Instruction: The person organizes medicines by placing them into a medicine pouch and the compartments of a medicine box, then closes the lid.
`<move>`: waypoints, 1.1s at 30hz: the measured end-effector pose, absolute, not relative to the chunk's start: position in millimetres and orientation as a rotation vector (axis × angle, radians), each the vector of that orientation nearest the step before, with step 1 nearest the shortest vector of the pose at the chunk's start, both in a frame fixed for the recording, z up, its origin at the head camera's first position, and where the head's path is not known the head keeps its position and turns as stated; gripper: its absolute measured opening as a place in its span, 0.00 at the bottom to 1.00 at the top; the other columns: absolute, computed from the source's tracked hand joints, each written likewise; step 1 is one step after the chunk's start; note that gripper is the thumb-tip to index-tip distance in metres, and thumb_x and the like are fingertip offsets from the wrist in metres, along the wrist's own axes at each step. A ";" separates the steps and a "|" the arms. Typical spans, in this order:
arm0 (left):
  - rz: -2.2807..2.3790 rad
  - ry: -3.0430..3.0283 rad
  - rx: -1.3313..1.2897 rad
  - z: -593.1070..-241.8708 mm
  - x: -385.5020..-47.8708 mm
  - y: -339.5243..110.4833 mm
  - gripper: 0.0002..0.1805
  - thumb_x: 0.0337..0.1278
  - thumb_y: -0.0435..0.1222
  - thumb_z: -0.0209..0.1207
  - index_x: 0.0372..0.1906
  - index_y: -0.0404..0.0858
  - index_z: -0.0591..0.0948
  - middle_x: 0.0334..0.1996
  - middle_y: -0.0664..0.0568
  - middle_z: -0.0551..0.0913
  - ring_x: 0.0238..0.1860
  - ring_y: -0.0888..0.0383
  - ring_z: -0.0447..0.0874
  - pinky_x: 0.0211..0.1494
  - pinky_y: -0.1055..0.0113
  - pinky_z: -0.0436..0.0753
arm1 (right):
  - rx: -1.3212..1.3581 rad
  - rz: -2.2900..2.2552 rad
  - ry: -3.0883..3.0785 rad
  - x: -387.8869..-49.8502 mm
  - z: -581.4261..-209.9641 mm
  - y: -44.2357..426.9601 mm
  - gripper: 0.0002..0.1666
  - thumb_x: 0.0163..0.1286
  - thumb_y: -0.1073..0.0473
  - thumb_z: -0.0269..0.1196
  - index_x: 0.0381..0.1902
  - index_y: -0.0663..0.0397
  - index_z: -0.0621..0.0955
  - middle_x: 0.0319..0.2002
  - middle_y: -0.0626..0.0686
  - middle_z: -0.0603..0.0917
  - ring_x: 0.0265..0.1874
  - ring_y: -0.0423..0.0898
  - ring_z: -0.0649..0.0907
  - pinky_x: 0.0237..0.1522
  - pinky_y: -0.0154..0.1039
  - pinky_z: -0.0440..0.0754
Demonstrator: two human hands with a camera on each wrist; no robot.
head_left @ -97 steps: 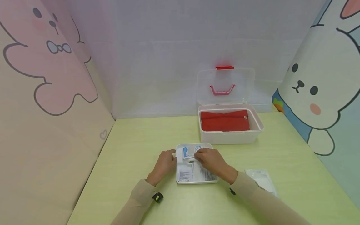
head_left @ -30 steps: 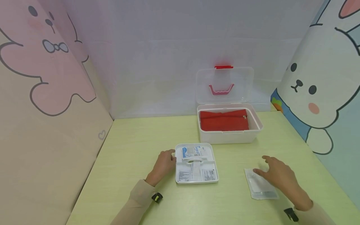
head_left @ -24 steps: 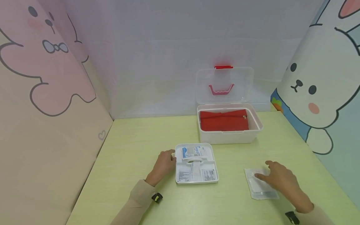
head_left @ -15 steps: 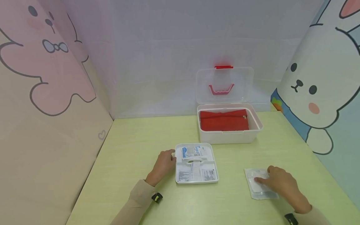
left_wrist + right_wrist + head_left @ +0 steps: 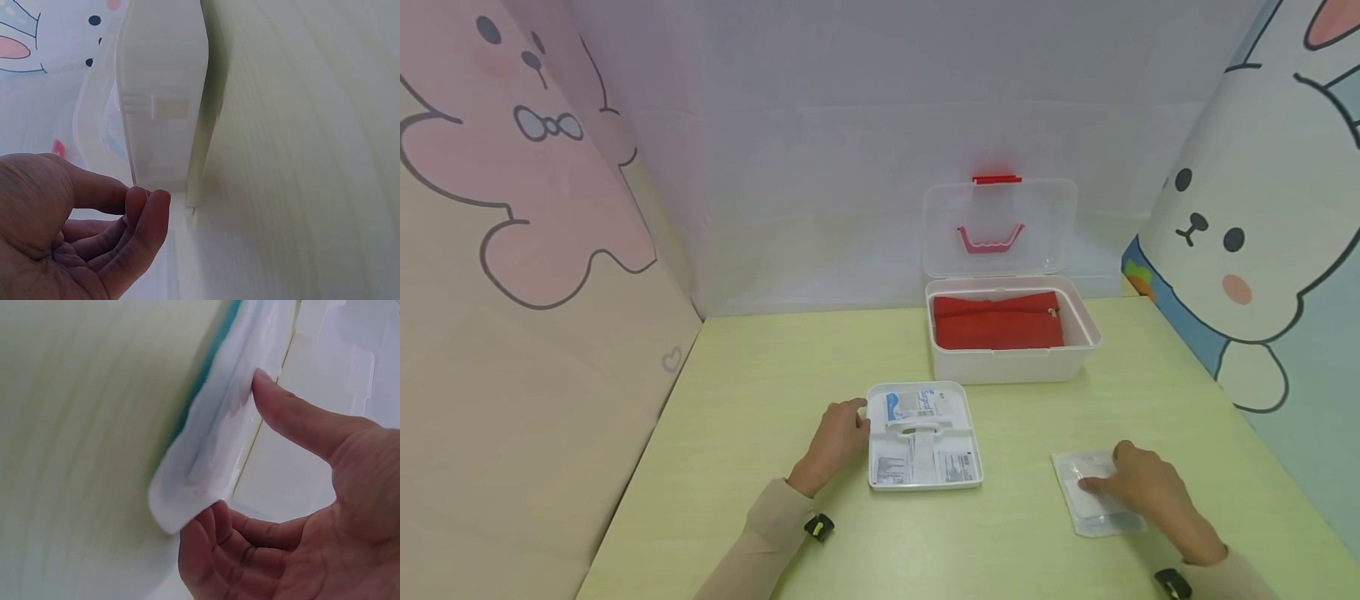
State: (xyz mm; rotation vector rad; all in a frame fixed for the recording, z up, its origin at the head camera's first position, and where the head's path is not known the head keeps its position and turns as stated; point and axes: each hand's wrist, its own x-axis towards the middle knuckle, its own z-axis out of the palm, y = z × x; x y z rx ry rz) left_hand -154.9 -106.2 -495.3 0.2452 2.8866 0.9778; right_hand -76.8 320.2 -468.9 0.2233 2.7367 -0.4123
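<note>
My left hand (image 5: 835,440) rests at the left edge of a white divided tray (image 5: 876,454). In the left wrist view the thumb and curled fingertips (image 5: 156,203) meet at a corner of the tray's rim. Inside the tray lie a blue-and-white packet (image 5: 917,404) and several printed sachets (image 5: 891,469), around a raised centre handle (image 5: 925,423). My right hand (image 5: 1150,483) grips a flat clear-and-white packet (image 5: 1093,507). Seen from the right wrist, the thumb lies on its face, the curled fingers are at its edge, and a teal strip (image 5: 206,372) runs along one side.
Behind the tray stands a white box (image 5: 1007,367), its clear lid (image 5: 1037,229) raised, with a red zip pouch (image 5: 1000,327) inside. A light green table (image 5: 775,358) carries everything. Curtain walls with cartoon animals rise at the back and both sides.
My right hand has left the tray, moved right, come down on the flat packet and closed its fingers on it. That packet has shifted slightly. The left hand keeps its place.
</note>
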 end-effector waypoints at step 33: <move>1.003 2.886 0.266 -497.0 -154.1 -107.3 0.21 0.63 0.31 0.56 0.59 0.27 0.77 0.25 0.49 0.82 0.18 0.62 0.72 0.20 0.72 0.69 | 0.024 -0.751 3.133 -76.1 -467.6 320.6 0.20 0.70 0.64 0.53 0.56 0.70 0.73 0.41 0.73 0.83 0.30 0.62 0.84 0.25 0.48 0.77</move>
